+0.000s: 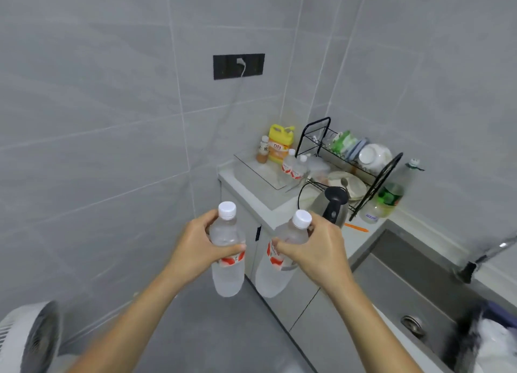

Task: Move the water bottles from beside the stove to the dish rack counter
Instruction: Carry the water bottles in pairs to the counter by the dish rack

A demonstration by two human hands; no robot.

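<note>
Grey tiled kitchen corner, white counter (253, 196) at far right with a black dish rack (349, 163) holding bowls and plates. Left hand (195, 247) wraps the upper body of one water bottle (227, 260), fingers curled round it, thumb across the front above the red label. Right hand (319, 249) grips a second water bottle (275, 269) near its neck, fingers curled, bottle tilted with cap toward the right. Both bottles are held in the air over the floor, near the counter edge, not touching it. Two more matching bottles (293, 165) stand on the counter beside the rack, next to a yellow detergent jug (280, 144). Kettle (331, 205) sits at the near side of the rack; sink (414, 294) lower right.
</note>
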